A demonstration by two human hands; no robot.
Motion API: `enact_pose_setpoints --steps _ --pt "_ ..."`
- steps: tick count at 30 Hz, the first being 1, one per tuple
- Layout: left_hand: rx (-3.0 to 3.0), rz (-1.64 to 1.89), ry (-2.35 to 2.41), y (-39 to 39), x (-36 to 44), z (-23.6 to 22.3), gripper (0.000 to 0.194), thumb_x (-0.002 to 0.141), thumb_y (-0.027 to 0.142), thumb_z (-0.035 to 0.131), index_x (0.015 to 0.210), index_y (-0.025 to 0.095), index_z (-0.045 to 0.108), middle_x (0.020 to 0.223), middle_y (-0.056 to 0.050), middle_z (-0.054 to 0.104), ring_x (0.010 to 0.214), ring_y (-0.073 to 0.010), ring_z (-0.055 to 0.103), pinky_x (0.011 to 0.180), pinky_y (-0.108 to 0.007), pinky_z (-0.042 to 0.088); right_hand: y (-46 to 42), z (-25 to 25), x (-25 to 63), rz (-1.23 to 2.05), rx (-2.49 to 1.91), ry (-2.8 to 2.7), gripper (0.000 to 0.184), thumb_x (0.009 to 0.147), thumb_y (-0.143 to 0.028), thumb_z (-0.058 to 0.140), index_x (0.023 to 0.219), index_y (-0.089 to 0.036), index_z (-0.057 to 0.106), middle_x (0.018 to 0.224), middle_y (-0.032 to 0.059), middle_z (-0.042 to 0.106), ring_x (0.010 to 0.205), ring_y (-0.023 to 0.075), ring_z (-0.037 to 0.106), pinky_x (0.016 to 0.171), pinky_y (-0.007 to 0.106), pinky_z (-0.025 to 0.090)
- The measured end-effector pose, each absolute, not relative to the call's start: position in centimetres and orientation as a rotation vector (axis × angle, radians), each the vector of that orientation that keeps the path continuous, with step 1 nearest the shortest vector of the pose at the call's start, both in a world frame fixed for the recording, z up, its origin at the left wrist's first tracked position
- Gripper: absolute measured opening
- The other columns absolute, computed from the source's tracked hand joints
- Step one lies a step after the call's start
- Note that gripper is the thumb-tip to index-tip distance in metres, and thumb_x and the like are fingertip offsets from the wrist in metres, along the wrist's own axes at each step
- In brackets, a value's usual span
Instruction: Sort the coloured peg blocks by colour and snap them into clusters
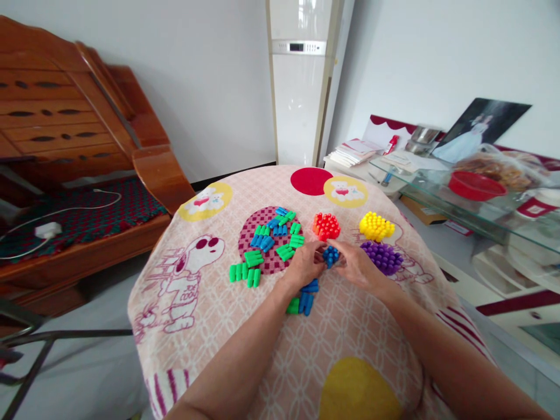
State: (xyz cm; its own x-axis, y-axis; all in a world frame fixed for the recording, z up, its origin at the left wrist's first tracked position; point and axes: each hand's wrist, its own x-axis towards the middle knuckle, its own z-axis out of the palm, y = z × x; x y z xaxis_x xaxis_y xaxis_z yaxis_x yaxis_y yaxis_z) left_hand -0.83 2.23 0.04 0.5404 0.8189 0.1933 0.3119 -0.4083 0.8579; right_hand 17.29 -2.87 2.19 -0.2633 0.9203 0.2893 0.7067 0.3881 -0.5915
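A small cluster of blue plastic pieces [331, 256] stands on the patterned tablecloth, between my two hands. My left hand [310, 261] curls against its left side, and my right hand [355, 266] closes in from the right with bent fingers. Just beyond is a red cluster of rounded pieces [326, 226]. To the right sit a yellow cluster [377, 226] and a purple cluster [382, 257]. Green tube-like pieces [245, 272] and blue ones [262, 242] lie scattered at the left. Partly under my left wrist are more blue pieces [306, 302].
The round table wears a pink cloth [210, 338]. At the right, a glass shelf [437, 198] carries papers, a red bowl [476, 185] and a plastic bag. A wooden bench [149, 175] stands left, and a tall white cabinet-like unit [300, 99] is behind.
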Motion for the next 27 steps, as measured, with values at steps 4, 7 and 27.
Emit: enact_pose_setpoints --steps 4,7,27 --pt "1.974 0.788 0.904 2.1 -0.4 0.2 0.054 0.065 0.000 0.062 0.117 0.015 0.066 0.099 -0.006 0.075 0.081 -0.0159 0.071 0.076 -0.027 0.057 -2.6 1.7 17.4 0.450 -1.412 -2.045 0.065 0.071 -0.008 0.065 0.136 -0.019 0.059 0.126 0.0135 0.068 0.115 0.0297 0.065 0.098 0.045 0.052" --pt "2.005 0.796 0.900 1.9 -0.2 0.5 0.053 0.066 0.000 0.061 0.117 0.016 0.066 0.102 -0.005 0.074 0.082 -0.0161 0.070 0.077 -0.027 0.057 -2.5 1.4 17.6 0.430 -1.419 -2.047 0.064 0.072 -0.008 0.065 0.135 -0.018 0.059 0.127 0.0148 0.066 0.116 0.0300 0.064 0.100 0.046 0.050" --pt "2.017 0.809 0.982 1.4 0.4 0.5 0.046 0.068 0.001 0.064 0.112 0.015 0.068 0.095 -0.004 0.074 0.082 -0.0165 0.070 0.078 -0.028 0.057 -2.3 1.6 17.7 0.412 -1.419 -2.036 0.055 0.071 -0.004 0.067 0.124 -0.018 0.067 0.116 0.0130 0.071 0.109 0.0310 0.067 0.096 0.044 0.053"
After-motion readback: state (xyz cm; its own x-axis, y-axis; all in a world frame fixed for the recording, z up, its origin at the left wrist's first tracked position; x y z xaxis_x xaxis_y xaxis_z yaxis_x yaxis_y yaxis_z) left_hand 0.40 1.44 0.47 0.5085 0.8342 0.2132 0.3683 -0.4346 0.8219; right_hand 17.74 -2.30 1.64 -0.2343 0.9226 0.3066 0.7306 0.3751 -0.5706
